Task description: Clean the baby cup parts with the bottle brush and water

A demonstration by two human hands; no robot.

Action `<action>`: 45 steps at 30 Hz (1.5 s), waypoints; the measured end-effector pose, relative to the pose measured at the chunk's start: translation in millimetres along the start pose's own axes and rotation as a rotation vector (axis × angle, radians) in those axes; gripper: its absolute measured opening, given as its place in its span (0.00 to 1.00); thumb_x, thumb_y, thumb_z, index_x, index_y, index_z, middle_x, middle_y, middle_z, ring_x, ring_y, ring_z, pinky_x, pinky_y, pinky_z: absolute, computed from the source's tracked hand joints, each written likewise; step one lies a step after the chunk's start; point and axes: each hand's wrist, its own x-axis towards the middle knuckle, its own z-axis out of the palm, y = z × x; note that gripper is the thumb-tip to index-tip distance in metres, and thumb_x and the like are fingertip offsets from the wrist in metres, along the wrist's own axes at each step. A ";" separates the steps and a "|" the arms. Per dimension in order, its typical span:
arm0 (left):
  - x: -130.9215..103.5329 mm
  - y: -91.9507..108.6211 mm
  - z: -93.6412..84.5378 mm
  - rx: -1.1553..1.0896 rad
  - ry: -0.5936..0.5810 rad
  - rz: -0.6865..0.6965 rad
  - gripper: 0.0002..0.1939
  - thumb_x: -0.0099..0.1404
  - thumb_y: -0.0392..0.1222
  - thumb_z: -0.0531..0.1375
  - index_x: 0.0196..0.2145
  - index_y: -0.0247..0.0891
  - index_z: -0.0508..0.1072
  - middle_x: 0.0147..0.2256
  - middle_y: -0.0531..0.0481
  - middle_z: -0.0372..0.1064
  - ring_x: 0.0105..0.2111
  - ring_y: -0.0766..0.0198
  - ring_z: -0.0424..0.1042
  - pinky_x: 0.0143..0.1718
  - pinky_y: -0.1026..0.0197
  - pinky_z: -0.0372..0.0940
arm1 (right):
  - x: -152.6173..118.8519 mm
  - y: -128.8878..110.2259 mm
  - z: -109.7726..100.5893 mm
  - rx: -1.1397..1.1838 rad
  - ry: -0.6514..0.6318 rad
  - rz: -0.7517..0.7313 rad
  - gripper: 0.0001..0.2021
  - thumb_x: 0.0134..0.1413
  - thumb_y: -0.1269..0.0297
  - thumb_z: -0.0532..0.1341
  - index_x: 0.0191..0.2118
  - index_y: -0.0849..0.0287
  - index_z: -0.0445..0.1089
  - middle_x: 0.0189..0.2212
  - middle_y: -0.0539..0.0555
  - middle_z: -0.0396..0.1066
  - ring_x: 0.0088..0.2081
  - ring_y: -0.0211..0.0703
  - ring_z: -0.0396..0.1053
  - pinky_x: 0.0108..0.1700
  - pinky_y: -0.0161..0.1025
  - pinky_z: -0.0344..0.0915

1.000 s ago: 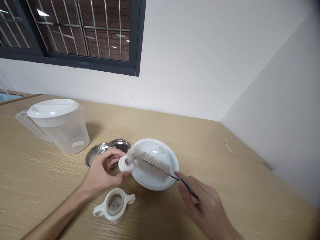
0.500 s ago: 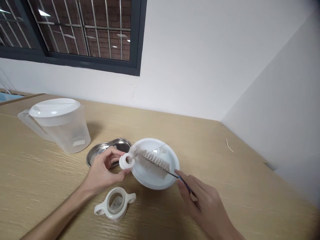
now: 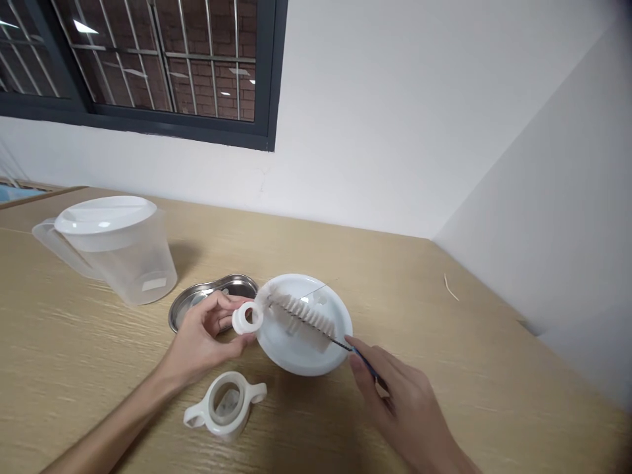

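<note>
Our right hand (image 3: 399, 395) hides most of the slim blue handle (image 3: 365, 362) it's gripping, and we can't tell if the brush (image 3: 309, 317) touches the small white plastic ring (image 3: 247, 318) our left hand (image 3: 202, 339) pinches. It slants toward the light-wood desk (image 3: 395, 283)'s far left corner, over a round white bowl (image 3: 306, 368); white bristles, twisted-wire stem.

In the middle, the brush (image 3: 312, 320) looks fluffy, the little ring (image 3: 241, 321) smooth like plastic, and the bowl (image 3: 296, 366) smooth and shiny. A bit left, the tray (image 3: 243, 284) is shiny metal. The jug (image 3: 131, 260), far left, looks like cloudy plastic; the table (image 3: 390, 280) looks like wood.
</note>
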 end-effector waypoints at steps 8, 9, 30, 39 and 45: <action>2.5 -2.9 -3.8 0.034 0.053 0.015 0.18 0.51 0.34 0.74 0.38 0.38 0.73 0.47 0.47 0.77 0.47 0.59 0.80 0.52 0.58 0.76 | -0.5 1.1 -0.1 0.015 0.031 0.013 0.12 0.67 0.69 0.57 0.53 0.62 0.70 0.27 0.48 0.71 0.23 0.31 0.66 0.24 0.29 0.64; 2.4 -2.2 -3.6 0.031 0.049 0.010 0.19 0.51 0.34 0.74 0.39 0.38 0.73 0.48 0.46 0.77 0.47 0.59 0.80 0.52 0.58 0.76 | -0.8 0.5 0.3 0.023 0.014 -0.001 0.13 0.67 0.70 0.57 0.54 0.62 0.69 0.26 0.48 0.70 0.22 0.31 0.65 0.24 0.30 0.63; 4.0 5.9 -4.2 0.436 0.042 -0.009 0.26 0.53 0.41 0.70 0.49 0.39 0.72 0.43 0.45 0.76 0.41 0.59 0.74 0.40 0.58 0.70 | 4.4 -2.3 -5.6 0.044 0.075 0.032 0.11 0.67 0.69 0.57 0.51 0.62 0.71 0.30 0.52 0.75 0.23 0.33 0.69 0.25 0.30 0.66; 3.2 0.0 -6.4 0.570 0.042 0.040 0.27 0.52 0.39 0.69 0.51 0.42 0.72 0.44 0.46 0.77 0.38 0.60 0.74 0.43 0.55 0.70 | 1.0 4.3 0.3 -0.038 0.052 0.090 0.10 0.68 0.67 0.57 0.50 0.62 0.72 0.29 0.52 0.74 0.24 0.34 0.69 0.25 0.31 0.65; 0.8 -3.6 -8.4 0.524 -0.006 0.025 0.27 0.56 0.38 0.69 0.53 0.43 0.69 0.47 0.46 0.76 0.47 0.55 0.77 0.53 0.49 0.71 | 2.6 -4.8 2.1 0.067 -0.011 -0.062 0.14 0.66 0.72 0.58 0.56 0.63 0.69 0.26 0.49 0.70 0.22 0.33 0.65 0.24 0.30 0.63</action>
